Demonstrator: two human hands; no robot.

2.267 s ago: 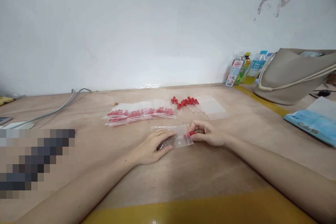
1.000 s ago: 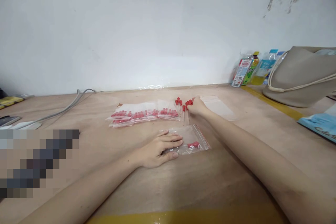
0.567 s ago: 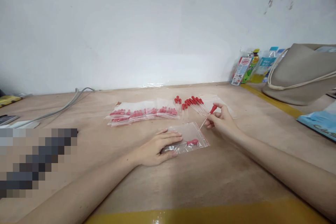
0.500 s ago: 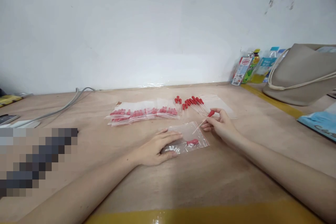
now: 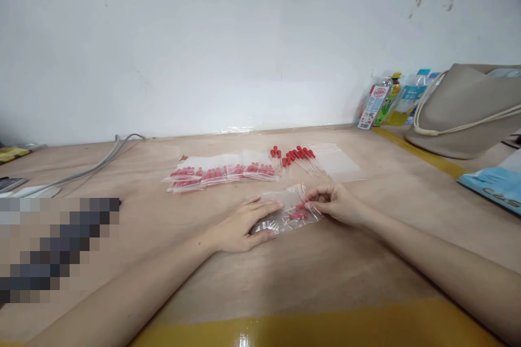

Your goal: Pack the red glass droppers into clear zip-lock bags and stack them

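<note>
A clear zip bag lies flat on the table in front of me. My left hand rests on its left part, fingers stretched out and thumb apart, pressing it down. Inside the bag is a dropper with a red rubber bulb. Just above that one, a second dropper's red bulb shows at the fingertips of my right hand. The right fingers are pinched together at the bag's right-hand mouth; exactly how they grip the bulb is partly hidden.
Several loose red-bulbed droppers lie behind the bag. Filled bags of droppers overlap to their left, and an empty bag lies to the right. Bottles and a grey drawstring bag stand at right; a cable runs at left.
My right hand has moved left and down to the bag's mouth, and the dropper it held has slid into the bag beside the first. My left hand has stayed in place.
</note>
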